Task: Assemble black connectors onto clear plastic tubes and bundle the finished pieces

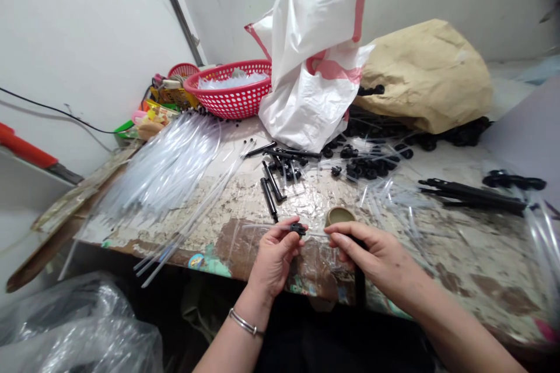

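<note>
My left hand [272, 259] is closed around a small black plastic fitting [298, 228], pinched between thumb and fingers. A thin clear tube [262, 226] sticks out to the left of that hand. More thin clear tubing [315, 235] runs from the fitting's right side to my right hand [376, 252], whose thumb and fingertips pinch its end. A black tube-like piece [359, 285] shows below my right hand; whether the hand holds it too I cannot tell. Just behind the right fingertips stands a round olive-brown container [340, 213]. Black cylindrical parts [268, 198] lie beyond my left hand.
Long clear tubes [166, 163] are heaped on the worn table [245, 250] at left. Behind stand a red basket [231, 96], a white sack [310, 87] and a brown paper bag [429, 76]. Black fittings [371, 166] and black rods [472, 195] lie toward the right.
</note>
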Action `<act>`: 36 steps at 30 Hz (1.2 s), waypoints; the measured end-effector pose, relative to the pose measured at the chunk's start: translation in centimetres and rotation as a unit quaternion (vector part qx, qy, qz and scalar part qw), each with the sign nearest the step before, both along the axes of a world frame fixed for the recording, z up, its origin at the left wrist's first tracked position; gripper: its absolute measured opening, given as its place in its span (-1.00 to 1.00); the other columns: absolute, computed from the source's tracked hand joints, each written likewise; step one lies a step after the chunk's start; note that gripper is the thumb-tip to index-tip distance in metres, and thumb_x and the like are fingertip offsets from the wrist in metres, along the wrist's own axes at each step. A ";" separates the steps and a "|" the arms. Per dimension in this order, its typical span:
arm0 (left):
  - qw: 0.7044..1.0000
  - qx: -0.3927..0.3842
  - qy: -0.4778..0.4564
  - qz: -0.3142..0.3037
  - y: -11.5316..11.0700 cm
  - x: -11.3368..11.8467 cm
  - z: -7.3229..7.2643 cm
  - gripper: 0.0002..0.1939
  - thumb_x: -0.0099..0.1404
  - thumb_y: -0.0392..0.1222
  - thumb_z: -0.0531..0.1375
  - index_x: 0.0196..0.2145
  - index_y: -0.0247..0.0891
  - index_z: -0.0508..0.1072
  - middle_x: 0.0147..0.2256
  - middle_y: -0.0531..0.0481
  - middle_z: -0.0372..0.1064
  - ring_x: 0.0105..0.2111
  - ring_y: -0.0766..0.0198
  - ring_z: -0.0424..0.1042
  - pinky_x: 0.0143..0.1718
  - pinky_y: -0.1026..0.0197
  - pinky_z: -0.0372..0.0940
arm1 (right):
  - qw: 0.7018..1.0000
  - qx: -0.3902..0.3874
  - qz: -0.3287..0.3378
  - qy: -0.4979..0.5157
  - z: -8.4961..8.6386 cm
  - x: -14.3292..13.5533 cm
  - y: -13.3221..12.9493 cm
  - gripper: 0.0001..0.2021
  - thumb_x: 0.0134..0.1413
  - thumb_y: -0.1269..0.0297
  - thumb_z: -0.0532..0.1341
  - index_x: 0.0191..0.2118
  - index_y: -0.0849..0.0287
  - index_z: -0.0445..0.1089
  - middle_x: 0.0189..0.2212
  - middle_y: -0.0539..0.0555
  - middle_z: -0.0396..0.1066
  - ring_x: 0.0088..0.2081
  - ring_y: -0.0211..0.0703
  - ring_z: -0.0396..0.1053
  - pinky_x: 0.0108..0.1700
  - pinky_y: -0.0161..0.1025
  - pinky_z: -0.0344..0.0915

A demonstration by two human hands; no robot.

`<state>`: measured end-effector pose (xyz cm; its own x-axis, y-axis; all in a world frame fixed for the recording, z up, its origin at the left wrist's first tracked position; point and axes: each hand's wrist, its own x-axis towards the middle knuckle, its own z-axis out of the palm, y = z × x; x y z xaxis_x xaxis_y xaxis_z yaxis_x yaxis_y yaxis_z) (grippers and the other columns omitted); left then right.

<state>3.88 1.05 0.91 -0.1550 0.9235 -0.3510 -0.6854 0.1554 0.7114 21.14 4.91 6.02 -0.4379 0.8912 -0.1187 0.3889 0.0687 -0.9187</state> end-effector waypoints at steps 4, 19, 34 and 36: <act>1.000 -0.001 0.002 -0.001 0.0 -0.1 0.0 -0.62 -0.14 -0.23 0.43 -0.28 -0.26 0.56 -0.36 -0.06 0.54 -0.54 0.47 0.39 -0.50 0.44 0.23 | 1.000 0.009 0.010 -0.010 -0.2 -0.2 0.0 -0.72 0.11 0.16 0.09 -0.18 0.20 0.43 -0.56 -0.02 0.34 -0.55 -0.31 0.30 -0.48 -0.38 0.26; 1.000 0.008 -0.017 -0.006 -0.1 -0.2 0.0 -0.63 -0.12 -0.21 0.42 -0.29 -0.28 0.55 -0.38 -0.04 0.52 -0.55 0.47 0.39 -0.54 0.47 0.24 | 0.998 0.055 0.017 -0.031 0.0 -0.5 0.0 -0.73 0.09 0.17 0.11 -0.20 0.20 0.46 -0.54 0.03 0.43 -0.55 -0.28 0.35 -0.47 -0.35 0.30; 0.999 0.036 -0.021 -0.024 -0.1 -0.2 -0.4 -0.66 -0.10 -0.27 0.41 -0.29 -0.30 0.54 -0.38 -0.03 0.53 -0.52 0.42 0.43 -0.47 0.40 0.28 | 1.000 0.025 -0.019 0.002 0.4 -2.3 -0.4 -0.79 -0.06 0.17 0.22 -0.36 0.21 0.49 -0.49 0.07 0.52 -0.48 -0.20 0.46 -0.45 -0.33 0.40; 0.999 0.035 -0.019 -0.021 -0.1 -0.2 -0.5 -0.66 -0.10 -0.27 0.41 -0.30 -0.30 0.53 -0.39 -0.04 0.52 -0.52 0.41 0.43 -0.46 0.38 0.28 | 1.000 0.009 -0.021 0.015 0.7 -2.5 -0.4 -0.80 -0.08 0.18 0.23 -0.39 0.20 0.49 -0.50 0.07 0.52 -0.47 -0.18 0.47 -0.43 -0.33 0.42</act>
